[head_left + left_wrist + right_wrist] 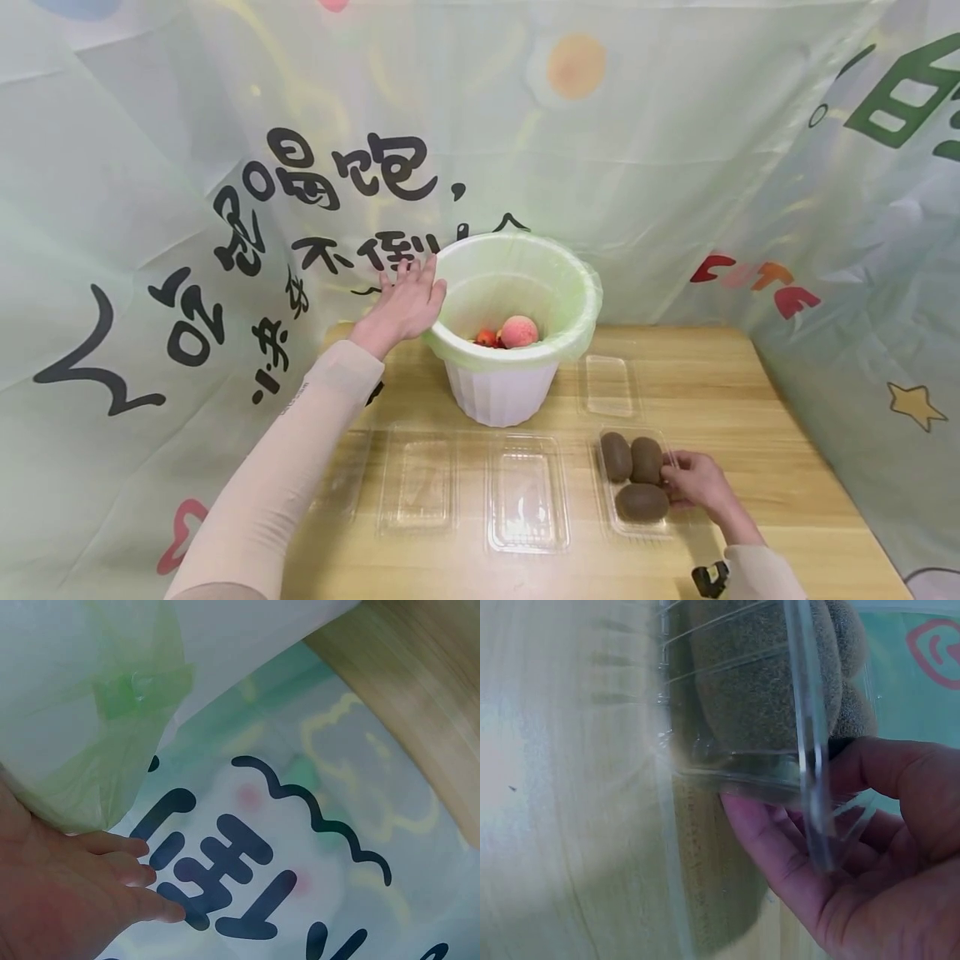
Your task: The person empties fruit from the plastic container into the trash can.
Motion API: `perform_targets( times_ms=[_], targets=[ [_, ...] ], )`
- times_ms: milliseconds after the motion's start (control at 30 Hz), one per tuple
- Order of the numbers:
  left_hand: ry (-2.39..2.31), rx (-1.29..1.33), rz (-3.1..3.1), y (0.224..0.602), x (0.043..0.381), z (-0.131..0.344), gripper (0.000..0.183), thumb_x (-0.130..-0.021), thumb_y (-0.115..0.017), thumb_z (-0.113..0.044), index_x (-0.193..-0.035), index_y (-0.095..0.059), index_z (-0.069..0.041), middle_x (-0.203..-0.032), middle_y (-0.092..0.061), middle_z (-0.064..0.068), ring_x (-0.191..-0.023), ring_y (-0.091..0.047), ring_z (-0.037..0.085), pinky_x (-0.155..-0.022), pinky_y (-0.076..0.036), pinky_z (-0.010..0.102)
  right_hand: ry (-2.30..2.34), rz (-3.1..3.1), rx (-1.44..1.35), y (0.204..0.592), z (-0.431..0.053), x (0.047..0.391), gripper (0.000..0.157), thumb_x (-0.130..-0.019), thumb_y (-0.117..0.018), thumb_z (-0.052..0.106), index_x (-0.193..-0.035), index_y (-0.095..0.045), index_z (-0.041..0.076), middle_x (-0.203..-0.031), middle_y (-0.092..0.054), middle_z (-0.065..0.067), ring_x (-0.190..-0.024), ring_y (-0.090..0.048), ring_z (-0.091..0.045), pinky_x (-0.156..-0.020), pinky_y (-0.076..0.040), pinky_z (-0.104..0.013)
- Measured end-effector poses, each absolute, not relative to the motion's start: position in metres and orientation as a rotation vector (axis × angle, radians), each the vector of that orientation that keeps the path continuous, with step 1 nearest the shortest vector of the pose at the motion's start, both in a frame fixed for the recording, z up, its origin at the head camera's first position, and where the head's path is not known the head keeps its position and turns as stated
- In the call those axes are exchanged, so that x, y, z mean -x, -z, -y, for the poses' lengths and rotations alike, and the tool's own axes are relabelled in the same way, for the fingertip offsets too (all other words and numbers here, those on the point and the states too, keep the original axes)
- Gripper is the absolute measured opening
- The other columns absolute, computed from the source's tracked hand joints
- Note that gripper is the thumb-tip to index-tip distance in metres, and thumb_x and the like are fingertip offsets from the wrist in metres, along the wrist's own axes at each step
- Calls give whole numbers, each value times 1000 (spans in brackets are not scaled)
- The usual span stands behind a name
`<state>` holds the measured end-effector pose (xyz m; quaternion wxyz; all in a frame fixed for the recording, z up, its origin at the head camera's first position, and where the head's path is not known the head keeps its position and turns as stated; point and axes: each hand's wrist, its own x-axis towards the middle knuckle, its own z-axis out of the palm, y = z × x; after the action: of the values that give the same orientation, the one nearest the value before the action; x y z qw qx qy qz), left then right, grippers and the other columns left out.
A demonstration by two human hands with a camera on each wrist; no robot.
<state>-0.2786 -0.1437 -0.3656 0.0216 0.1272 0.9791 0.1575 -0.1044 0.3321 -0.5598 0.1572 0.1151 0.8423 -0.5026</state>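
My left hand [407,302] is at the left rim of a white bucket [501,396] lined with a pale green bag [588,308], fingers extended. In the left wrist view the fingers [124,866] lie beside the bag's edge. My right hand [699,481] grips the right edge of a clear plastic box [611,518], thumb over the rim and fingers below it. Three brown kiwis [642,503] lie in that box; in the right wrist view the kiwis [750,682] show through its wall. Inside the bucket are a pink peach [519,332] and smaller red fruit [486,337].
More clear plastic boxes stand on the wooden table [697,375]: one front centre [564,508], one left of it [386,492], another partly behind the left forearm, and a smaller box [609,386] right of the bucket. Printed cloth [637,192] surrounds the table's back and sides.
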Motion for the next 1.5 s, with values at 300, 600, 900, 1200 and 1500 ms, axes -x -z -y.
perform_targets(
  times_ms=[300, 600, 900, 1200, 1500],
  targets=[
    [-479, -392, -3032, 366, 278, 144, 69, -113, -17, -43, -170, -6, -7, -174, -11, 29, -163, -4, 49, -127, 4, 73, 1518, -2331, -293, 563, -337, 99, 40, -101, -51, 3, -129, -55, -26, -90, -75, -17, -75, -74, -20, -69, -67, -41],
    [-480, -395, -3037, 366, 279, 145, 69, -113, -18, -44, -170, -6, -7, -174, -9, 28, -163, -3, 49, -127, 5, 72, 1529, -2310, -279, 553, -342, 97, 44, -104, -49, 5, -134, -51, -26, -103, -76, -23, -85, -76, -22, -75, -67, -42],
    [-489, -394, -3039, 365, 277, 145, 69, -113, -18, -43, -170, -7, -6, -173, -11, 29, -162, -4, 50, -127, 3, 73, 1523, -2327, -330, 535, -342, 103, 49, -108, -45, 9, -141, -45, -27, -107, -76, -17, -86, -75, -17, -78, -67, -39],
    [-473, -397, -3039, 363, 278, 145, 69, -112, -18, -42, -170, -7, -6, -173, -11, 30, -162, -4, 50, -126, 3, 74, 1554, -2372, -261, 496, -343, 115, 49, -109, -43, 10, -139, -45, -29, -109, -73, -16, -84, -73, -10, -79, -67, -37],
    [-475, -401, -3039, 363, 278, 144, 69, -112, -18, -43, -170, -8, -6, -173, -11, 30, -162, -4, 50, -127, 2, 74, 1586, -2420, -225, 452, -342, 135, 52, -108, -42, 14, -140, -44, -26, -105, -69, -6, -82, -72, -7, -78, -67, -35]
  ],
)
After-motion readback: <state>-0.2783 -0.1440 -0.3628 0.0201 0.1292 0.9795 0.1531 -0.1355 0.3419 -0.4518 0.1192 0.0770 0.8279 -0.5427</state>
